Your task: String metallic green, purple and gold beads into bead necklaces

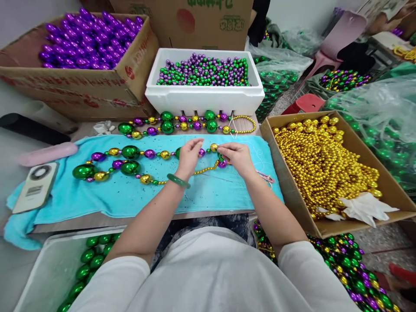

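Observation:
A bead necklace (130, 152) of large green, purple and gold beads lies in a loop on a blue towel (162, 201). My left hand (189, 159), with a green bangle (178, 180) at the wrist, is over the upper row of beads. Its fingertips are pressed together; whatever they pinch is too small to make out. Just right of it, my right hand (237, 157) pinches the strand's right end, beside a gold bead (214, 147) and a purple bead (222, 164). A string of small gold beads (206, 169) runs below both hands. Thin thread trails to the right.
Behind the towel lies another bead necklace (167, 127). A white foam box (204, 97) holds small beads. Cardboard boxes hold purple beads (91, 41) and gold bead strings (325, 164). At left are a phone (35, 186) and a pink case (48, 154); small scissors (265, 177) lie at right.

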Demonstrator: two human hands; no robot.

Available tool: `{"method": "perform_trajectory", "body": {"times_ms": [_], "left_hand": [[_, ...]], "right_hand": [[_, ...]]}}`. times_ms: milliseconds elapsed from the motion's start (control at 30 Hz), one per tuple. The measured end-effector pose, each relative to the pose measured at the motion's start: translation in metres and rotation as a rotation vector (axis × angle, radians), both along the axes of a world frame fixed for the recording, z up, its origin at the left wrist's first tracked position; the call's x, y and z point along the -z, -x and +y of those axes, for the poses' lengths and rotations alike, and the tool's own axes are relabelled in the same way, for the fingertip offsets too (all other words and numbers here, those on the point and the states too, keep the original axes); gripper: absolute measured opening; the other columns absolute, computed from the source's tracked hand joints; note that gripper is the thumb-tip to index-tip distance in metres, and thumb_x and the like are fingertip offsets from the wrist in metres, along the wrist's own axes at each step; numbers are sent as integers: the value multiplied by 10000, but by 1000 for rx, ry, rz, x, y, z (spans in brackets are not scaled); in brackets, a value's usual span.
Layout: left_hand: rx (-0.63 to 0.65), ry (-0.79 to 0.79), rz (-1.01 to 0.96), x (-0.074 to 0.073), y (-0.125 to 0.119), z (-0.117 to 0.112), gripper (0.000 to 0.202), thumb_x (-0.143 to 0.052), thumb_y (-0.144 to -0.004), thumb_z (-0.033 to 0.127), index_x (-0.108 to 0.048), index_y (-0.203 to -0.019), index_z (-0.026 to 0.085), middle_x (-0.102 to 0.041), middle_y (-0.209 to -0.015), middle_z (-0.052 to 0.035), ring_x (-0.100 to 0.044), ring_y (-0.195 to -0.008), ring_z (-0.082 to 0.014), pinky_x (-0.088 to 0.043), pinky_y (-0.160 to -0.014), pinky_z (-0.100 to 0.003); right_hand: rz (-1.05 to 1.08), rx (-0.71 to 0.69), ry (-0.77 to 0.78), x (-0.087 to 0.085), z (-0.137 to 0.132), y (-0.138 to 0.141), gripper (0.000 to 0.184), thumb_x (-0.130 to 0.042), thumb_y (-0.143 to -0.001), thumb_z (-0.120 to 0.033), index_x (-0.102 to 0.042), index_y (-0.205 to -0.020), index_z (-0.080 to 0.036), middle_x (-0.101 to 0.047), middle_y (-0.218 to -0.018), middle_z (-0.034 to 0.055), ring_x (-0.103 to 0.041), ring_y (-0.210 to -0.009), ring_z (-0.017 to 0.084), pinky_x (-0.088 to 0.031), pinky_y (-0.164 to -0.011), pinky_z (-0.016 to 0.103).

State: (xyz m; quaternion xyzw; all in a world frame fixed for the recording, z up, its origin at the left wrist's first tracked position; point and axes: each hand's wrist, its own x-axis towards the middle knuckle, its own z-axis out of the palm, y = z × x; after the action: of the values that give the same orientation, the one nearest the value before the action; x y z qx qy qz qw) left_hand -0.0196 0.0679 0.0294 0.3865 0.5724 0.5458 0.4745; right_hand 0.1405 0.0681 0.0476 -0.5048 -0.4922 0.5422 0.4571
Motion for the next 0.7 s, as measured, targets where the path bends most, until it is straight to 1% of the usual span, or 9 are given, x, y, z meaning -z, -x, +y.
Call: {"method": "perform_trajectory", "body": {"times_ms": [100, 133, 200, 333, 400, 467, 567, 633, 700], "left_hand": [[54, -184, 277, 9, -2, -13, 98, -667, -769, 231, -751, -808, 198, -706, -891, -51, -606, -919, -179, -481, -748, -272], [87, -250, 317, 9, -4, -17, 100, -678, -764, 242, -761, -807, 208, -716, -908, -53, -607, -953, -188, -477, -787, -286], [141, -302, 313, 7, -9, -22, 99, -708, -740, 270, -769, -802, 222, -731, -905, -48, -620, -933, -194, -473, -769, -292], [219, -142, 100, 1, -11, -21, 165, -744, -695, 338, -744, -761, 187, -721, -749, -36, -630, -731, -171, -451, -587, -260], [209, -48, -26, -1, -4, -20, 233, -737, -697, 375, -726, -793, 163, -717, -730, -47, -641, -705, -167, -446, -534, -241], [162, -11, -84, -6, 10, -22, 263, -737, -703, 391, -698, -809, 153, -714, -730, -56, -663, -716, -170, -463, -514, -228], [107, -84, -34, -30, 39, -29, 238, -739, -740, 389, -651, -800, 175, -693, -694, -38, -685, -707, -166, -491, -491, -214], [73, -201, 41, -59, 62, -33, 215, -735, -765, 375, -626, -782, 190, -669, -664, -15, -687, -665, -149, -488, -462, -191], [4, -323, 141, -98, 85, -37, 184, -704, -807, 341, -624, -799, 176, -651, -643, 12, -685, -644, -118, -497, -494, -162]], "right_hand": [[3, -23, 1, -11, 2, 1, 201, -741, -616, -356, -735, -702, -174, -630, -627, 14, -516, -574, 117, -387, -484, 243], [1, -28, -7, -14, 2, 2, 195, -738, -619, -350, -732, -699, -173, -624, -621, 12, -515, -573, 117, -383, -481, 241], [-15, -36, -24, -18, 1, 6, 180, -734, -628, -337, -728, -695, -170, -615, -610, 9, -522, -578, 120, -382, -479, 240], [-65, -64, -39, -25, 3, 13, 165, -721, -660, -313, -734, -722, -160, -600, -577, -2, -523, -546, 116, -402, -479, 246], [-63, -72, -59, -27, 6, 13, 150, -717, -677, -297, -729, -729, -157, -589, -555, -14, -508, -509, 101, -421, -475, 245], [-59, -66, -79, -30, 11, 10, 125, -721, -695, -282, -709, -716, -159, -584, -548, -22, -509, -489, 89, -435, -459, 235], [-104, -94, -83, -44, 19, 2, 128, -715, -746, -275, -676, -731, -153, -612, -581, -9, -557, -488, 92, -416, -409, 209], [-143, -128, -125, -65, 22, -3, 141, -691, -793, -272, -666, -779, -135, -635, -614, 2, -595, -501, 90, -385, -398, 180], [-173, -135, -205, -97, 25, -6, 149, -654, -834, -260, -653, -840, -111, -645, -636, -5, -628, -533, 78, -359, -434, 148]]}}
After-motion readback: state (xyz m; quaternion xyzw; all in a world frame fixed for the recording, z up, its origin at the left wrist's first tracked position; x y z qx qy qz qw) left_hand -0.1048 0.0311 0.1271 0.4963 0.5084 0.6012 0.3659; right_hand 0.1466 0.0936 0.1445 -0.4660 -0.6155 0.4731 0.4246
